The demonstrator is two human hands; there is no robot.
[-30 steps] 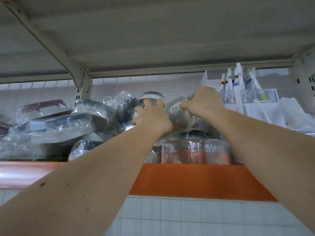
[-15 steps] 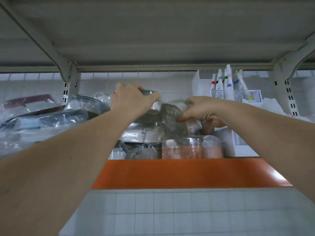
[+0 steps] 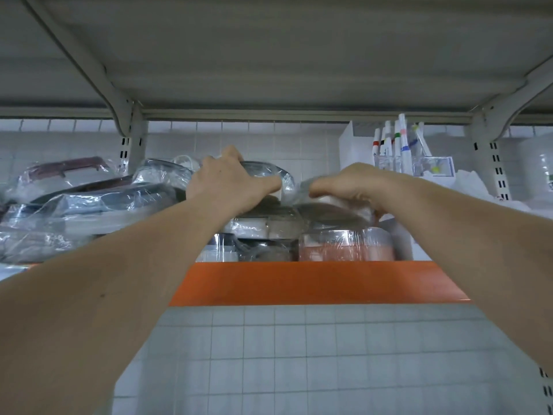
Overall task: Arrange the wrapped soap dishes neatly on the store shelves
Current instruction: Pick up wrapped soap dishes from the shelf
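Note:
Several plastic-wrapped soap dishes are stacked on the orange-edged shelf (image 3: 314, 283). My left hand (image 3: 227, 184) grips a dark wrapped soap dish (image 3: 269, 175) on top of the middle stack. Just to its right, my right hand (image 3: 350, 187) holds a grey wrapped soap dish (image 3: 326, 211), its fingers curled over the wrap, lying flat on a pink wrapped dish (image 3: 347, 245). A white wrapped dish (image 3: 260, 227) lies under the left hand's dish. My fingertips are partly hidden behind the wrap.
A heap of wrapped dark dishes (image 3: 83, 205) fills the shelf's left part. A clear holder with markers (image 3: 401, 151) and white boxes stand at the right. The upper shelf (image 3: 269, 55) hangs close overhead, with brackets at both sides. Tiled wall lies below.
My right hand has lowered the grey dish from a tilted pose to lie flat on the pink one. My left hand stays on the dark dish atop the middle stack.

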